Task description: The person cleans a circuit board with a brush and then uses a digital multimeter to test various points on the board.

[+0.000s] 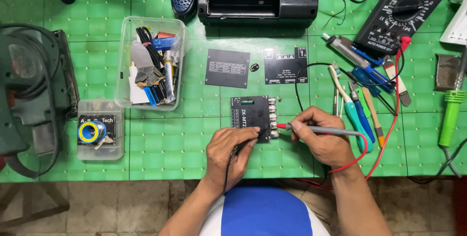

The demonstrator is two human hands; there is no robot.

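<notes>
Hands meet over a small black circuit board (253, 117) at tabletop (170, 148) centre: left hand (231, 156) grip pinches a black probe (248, 141), right hand (323, 136), at three o'clock, clasps a red probe (311, 129).

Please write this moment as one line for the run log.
left hand: black probe on black board | right hand: red probe at board edge | meter: far right
</notes>
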